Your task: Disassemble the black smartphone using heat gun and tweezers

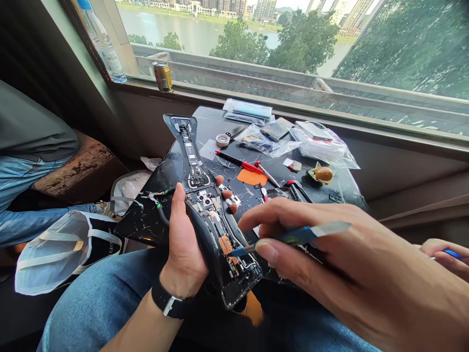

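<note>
My left hand [183,239], with a black watch strap [172,298] at its wrist, is closed around an opened smartphone [216,225]. The phone's circuit boards, camera parts and a copper-coloured patch [226,246] are exposed. Its back cover [190,151] is folded out beyond the top end, inner side up. Pinched between the thumb and fingers of my right hand [330,254] is a slim blue pry tool [298,235]. Its narrow blue tip rests on or just over the phone's lower half; contact is hard to tell. A flat metal blade forms the tool's other end.
On the black table [172,171] lie a tape roll [222,140], a red-and-black pen [240,161], an orange card [252,176], screwdrivers, plastic bags [326,144] and a small bun [324,173]. Tweezers [156,195] lie left. Another person's hand [449,254] shows right. A tote bag [69,244] stands left.
</note>
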Motion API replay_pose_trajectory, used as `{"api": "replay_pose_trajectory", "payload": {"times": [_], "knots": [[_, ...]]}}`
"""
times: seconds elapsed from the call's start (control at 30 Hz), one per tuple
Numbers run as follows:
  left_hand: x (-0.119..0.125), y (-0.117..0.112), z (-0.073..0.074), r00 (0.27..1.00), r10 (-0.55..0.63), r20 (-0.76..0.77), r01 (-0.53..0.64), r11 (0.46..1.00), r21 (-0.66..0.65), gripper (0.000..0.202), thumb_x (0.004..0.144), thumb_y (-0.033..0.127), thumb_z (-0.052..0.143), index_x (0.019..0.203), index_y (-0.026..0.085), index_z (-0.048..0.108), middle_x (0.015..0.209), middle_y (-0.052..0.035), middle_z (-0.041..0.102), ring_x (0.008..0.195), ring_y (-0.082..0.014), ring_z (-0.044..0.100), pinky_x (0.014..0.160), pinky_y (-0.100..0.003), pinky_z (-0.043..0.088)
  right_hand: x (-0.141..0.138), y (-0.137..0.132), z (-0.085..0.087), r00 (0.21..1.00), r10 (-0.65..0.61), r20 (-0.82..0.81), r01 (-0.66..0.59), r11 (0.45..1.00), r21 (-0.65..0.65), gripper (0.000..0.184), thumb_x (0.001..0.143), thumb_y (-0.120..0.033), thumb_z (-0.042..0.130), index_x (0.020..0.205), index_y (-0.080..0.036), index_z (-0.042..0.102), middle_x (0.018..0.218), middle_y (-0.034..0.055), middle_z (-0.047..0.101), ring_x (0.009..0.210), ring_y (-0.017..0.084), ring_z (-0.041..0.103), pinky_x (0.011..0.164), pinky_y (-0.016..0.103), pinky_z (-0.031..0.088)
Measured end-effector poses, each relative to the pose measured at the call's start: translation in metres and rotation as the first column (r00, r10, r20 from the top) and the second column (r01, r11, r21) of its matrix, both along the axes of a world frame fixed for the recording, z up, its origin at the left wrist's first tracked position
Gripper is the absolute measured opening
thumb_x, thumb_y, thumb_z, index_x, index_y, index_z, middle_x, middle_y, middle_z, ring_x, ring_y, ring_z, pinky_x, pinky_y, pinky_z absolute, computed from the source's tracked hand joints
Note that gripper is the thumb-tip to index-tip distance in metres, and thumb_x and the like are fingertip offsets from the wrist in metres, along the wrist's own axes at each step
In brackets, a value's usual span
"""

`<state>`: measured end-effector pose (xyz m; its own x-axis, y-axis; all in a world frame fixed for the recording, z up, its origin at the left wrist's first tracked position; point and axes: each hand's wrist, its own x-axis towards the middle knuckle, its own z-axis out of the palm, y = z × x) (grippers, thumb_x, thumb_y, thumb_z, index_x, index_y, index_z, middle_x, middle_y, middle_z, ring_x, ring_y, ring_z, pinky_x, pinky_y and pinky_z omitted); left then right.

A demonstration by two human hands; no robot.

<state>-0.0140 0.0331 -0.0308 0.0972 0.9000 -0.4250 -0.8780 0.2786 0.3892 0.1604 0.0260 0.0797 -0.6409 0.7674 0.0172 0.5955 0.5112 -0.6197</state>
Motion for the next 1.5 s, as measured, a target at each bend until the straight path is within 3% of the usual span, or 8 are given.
{"api": "replay_pose_trajectory", "payload": {"times": [0.17,0.43,0.7,1.0,1.17,1.3,1.4,1.5], "knots": [[-0.001,0.000,-0.001,1.000,0.004,-0.004,-0.004,1.000,0.006,0.067,0.099,0.071,0.046,0.128,0.016,0.072,0.093,-0.0107,0.074,0.081,-0.0271,0.074,0.081,-0.046,0.065,-0.002,0.005,0.000,1.000,-0.013,-0.024,0.012,0.998,-0.054,0.013,0.103,-0.024,0.062,0.094,-0.026,0.071,0.075,-0.0072,0.073,0.052,0.009,0.059,0.051,0.022,0.045],[0.000,0.001,0.001,1.000,-0.010,0.011,0.010,1.000,-0.001,0.067,0.100,0.071,0.044,0.126,0.017,0.072,0.094,-0.0112,0.073,0.085,-0.0294,0.074,0.076,-0.045,0.065,0.000,-0.001,0.001,0.999,0.034,-0.032,-0.034,0.999,0.008,0.018,0.107,-0.030,0.055,0.103,-0.028,0.073,0.095,-0.0027,0.079,0.075,0.015,0.072,0.066,0.025,0.054],[-0.001,0.000,0.000,0.999,-0.004,0.032,0.004,1.000,-0.013,0.067,0.099,0.071,0.044,0.126,0.017,0.072,0.093,-0.0104,0.074,0.076,-0.0256,0.072,0.072,-0.043,0.065,0.000,0.001,0.001,1.000,0.012,0.012,-0.012,0.999,-0.040,0.015,0.104,-0.023,0.059,0.093,-0.026,0.069,0.072,-0.0066,0.072,0.060,0.012,0.067,0.056,0.024,0.049],[0.000,0.000,-0.001,0.999,0.002,0.050,-0.002,1.000,-0.006,0.064,0.099,0.071,0.047,0.123,0.018,0.073,0.092,-0.0092,0.072,0.072,-0.0218,0.070,0.057,-0.031,0.058,0.004,-0.004,0.004,0.999,0.049,0.005,-0.048,0.999,-0.019,0.017,0.107,-0.033,0.059,0.096,-0.029,0.072,0.088,-0.0052,0.077,0.069,0.012,0.069,0.061,0.025,0.051],[0.001,0.000,-0.002,0.999,0.003,0.049,-0.004,1.000,0.022,0.064,0.099,0.071,0.048,0.124,0.019,0.074,0.092,-0.0100,0.073,0.078,-0.0255,0.073,0.065,-0.037,0.064,0.011,0.000,0.007,0.993,-0.112,-0.045,0.115,0.991,0.072,0.017,0.105,-0.035,0.058,0.099,-0.029,0.073,0.090,-0.0039,0.079,0.069,0.014,0.072,0.056,0.025,0.049],[0.000,0.000,0.007,1.000,0.011,0.019,-0.010,0.999,-0.052,0.067,0.102,0.068,0.041,0.130,0.015,0.072,0.094,-0.0128,0.075,0.075,-0.0261,0.074,0.066,-0.039,0.066,0.028,0.016,0.009,0.928,-0.364,-0.082,0.373,0.907,0.197,0.030,0.103,-0.044,0.061,0.082,-0.024,0.069,0.069,-0.0026,0.070,0.053,0.013,0.059,0.051,0.028,0.041],[-0.001,0.000,0.012,1.000,-0.001,0.020,0.002,0.997,-0.077,0.068,0.105,0.064,0.033,0.132,0.016,0.071,0.095,-0.0140,0.077,0.075,-0.0276,0.075,0.067,-0.042,0.068,0.045,0.029,0.003,0.870,-0.491,-0.054,0.493,0.868,0.064,0.047,0.099,-0.063,0.061,0.074,-0.023,0.058,0.055,-0.0051,0.054,0.049,0.012,0.050,0.048,0.027,0.034],[-0.002,-0.002,0.013,1.000,0.001,0.011,-0.001,0.997,-0.082,0.068,0.104,0.065,0.033,0.131,0.017,0.072,0.095,-0.0133,0.078,0.075,-0.0285,0.076,0.067,-0.046,0.068,0.052,0.038,-0.012,0.880,-0.440,0.178,0.448,0.894,-0.006,0.055,0.101,-0.064,0.055,0.067,-0.024,0.042,0.056,-0.0071,0.040,0.051,0.010,0.038,0.049,0.027,0.027]]}}
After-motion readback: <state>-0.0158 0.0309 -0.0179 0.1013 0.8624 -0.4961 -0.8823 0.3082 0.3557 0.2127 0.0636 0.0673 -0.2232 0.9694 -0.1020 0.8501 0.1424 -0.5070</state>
